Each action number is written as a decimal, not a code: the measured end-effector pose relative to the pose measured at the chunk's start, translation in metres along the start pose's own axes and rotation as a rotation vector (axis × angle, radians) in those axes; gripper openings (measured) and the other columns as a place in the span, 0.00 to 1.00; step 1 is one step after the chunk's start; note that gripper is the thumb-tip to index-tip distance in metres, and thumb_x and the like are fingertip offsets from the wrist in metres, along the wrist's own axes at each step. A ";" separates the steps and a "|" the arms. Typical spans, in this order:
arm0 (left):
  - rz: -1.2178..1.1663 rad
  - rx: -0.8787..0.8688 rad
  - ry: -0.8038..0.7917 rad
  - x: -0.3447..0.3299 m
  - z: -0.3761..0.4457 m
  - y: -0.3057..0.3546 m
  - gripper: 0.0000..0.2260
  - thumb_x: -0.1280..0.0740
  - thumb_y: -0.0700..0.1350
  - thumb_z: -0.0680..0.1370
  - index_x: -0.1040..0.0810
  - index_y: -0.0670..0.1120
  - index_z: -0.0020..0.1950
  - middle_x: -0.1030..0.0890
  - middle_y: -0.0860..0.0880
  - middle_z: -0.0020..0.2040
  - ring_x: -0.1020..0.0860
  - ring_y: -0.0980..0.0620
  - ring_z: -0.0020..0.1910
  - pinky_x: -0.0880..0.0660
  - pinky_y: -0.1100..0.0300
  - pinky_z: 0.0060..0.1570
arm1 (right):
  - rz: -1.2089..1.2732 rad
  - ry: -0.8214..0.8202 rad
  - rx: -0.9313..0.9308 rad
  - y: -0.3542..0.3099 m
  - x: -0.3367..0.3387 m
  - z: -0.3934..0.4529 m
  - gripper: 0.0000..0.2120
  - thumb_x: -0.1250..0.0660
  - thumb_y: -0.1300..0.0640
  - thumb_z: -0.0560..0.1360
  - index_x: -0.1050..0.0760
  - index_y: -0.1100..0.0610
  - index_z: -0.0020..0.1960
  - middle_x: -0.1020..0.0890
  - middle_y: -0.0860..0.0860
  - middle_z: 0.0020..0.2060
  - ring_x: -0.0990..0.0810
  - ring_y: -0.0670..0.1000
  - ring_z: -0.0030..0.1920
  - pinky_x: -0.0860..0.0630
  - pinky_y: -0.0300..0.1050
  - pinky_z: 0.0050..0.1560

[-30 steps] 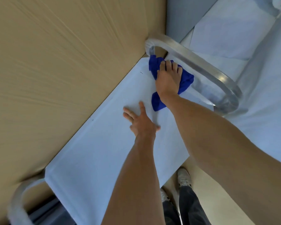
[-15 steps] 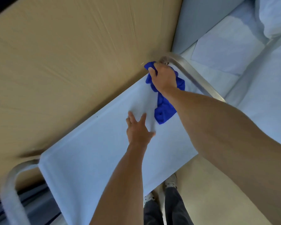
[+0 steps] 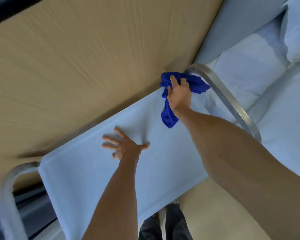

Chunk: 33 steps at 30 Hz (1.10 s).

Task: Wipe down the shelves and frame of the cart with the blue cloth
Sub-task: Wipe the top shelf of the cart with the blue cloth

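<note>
A tan wall fills the upper left of the frame, and a bed with pale sheets takes the upper right. Between them the cart's top shelf, a pale blue panel, runs on a diagonal from the lower left of the frame up to the centre right, its far long edge lying close along the wall. A curved metal frame rail bounds the shelf at its upper-right end, arching from near the wall corner down toward the right; a second rail loops at the lower-left end.

The blue cloth sits bunched at the shelf's upper-right corner, right where the shelf, the wall and the near rail meet, with a tail hanging down toward the middle of the frame. The right hand is closed around it, fingers gripping the bunched fabric. The left hand lies flat with fingers spread on the shelf near its middle, well apart from the cloth, and holds nothing; it appears to brace the cart.

So the cloth is already at one end of the shelf's long axis, in the right hand. Judging from this, the unwiped run lies either down the diagonal toward the lower left, past the left hand, or along the rail just beside the cloth.
</note>
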<state>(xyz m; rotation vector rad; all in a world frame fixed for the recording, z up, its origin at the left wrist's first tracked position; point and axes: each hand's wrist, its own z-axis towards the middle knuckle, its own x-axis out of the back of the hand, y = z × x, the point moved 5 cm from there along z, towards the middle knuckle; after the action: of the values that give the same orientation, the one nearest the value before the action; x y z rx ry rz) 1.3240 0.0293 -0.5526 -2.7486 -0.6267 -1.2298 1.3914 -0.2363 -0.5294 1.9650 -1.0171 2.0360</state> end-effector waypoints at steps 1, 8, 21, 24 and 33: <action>-0.003 0.001 0.002 0.000 0.001 0.001 0.66 0.22 0.66 0.60 0.69 0.52 0.77 0.75 0.37 0.73 0.69 0.31 0.73 0.42 0.34 0.69 | 0.001 0.018 0.044 -0.009 -0.002 0.010 0.22 0.40 0.53 0.80 0.33 0.54 0.73 0.27 0.60 0.62 0.28 0.60 0.61 0.28 0.54 0.60; 0.021 0.056 0.005 -0.001 0.011 0.009 0.64 0.22 0.64 0.61 0.68 0.53 0.77 0.75 0.37 0.73 0.68 0.32 0.74 0.39 0.37 0.68 | 0.015 -0.121 0.165 -0.087 -0.051 0.003 0.16 0.36 0.54 0.73 0.23 0.51 0.60 0.19 0.52 0.50 0.29 0.58 0.56 0.27 0.51 0.48; -0.020 -0.060 0.067 0.004 0.009 0.014 0.64 0.23 0.66 0.60 0.65 0.51 0.78 0.72 0.35 0.74 0.66 0.29 0.74 0.39 0.35 0.68 | -0.142 0.260 -0.070 0.062 -0.020 -0.175 0.20 0.42 0.55 0.73 0.25 0.56 0.64 0.22 0.59 0.56 0.26 0.62 0.46 0.27 0.53 0.41; -0.038 -0.138 0.060 0.002 -0.001 -0.001 0.56 0.24 0.64 0.64 0.59 0.53 0.80 0.70 0.36 0.75 0.66 0.32 0.75 0.40 0.38 0.70 | -0.259 0.191 -0.107 0.077 -0.013 -0.211 0.19 0.43 0.52 0.74 0.25 0.56 0.61 0.23 0.61 0.54 0.25 0.62 0.52 0.29 0.57 0.52; 0.009 -0.132 0.207 -0.101 -0.136 -0.124 0.39 0.33 0.64 0.72 0.47 0.56 0.77 0.61 0.38 0.78 0.58 0.37 0.76 0.44 0.42 0.69 | -0.066 -0.033 -0.082 0.065 -0.004 -0.250 0.14 0.34 0.60 0.71 0.30 0.58 0.56 0.31 0.59 0.67 0.32 0.62 0.64 0.25 0.56 0.49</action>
<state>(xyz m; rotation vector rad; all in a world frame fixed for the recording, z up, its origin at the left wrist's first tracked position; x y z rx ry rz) 1.1202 0.0785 -0.5469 -2.6709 -0.5306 -1.5804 1.1482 -0.1489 -0.5374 1.9705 -1.0117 1.9032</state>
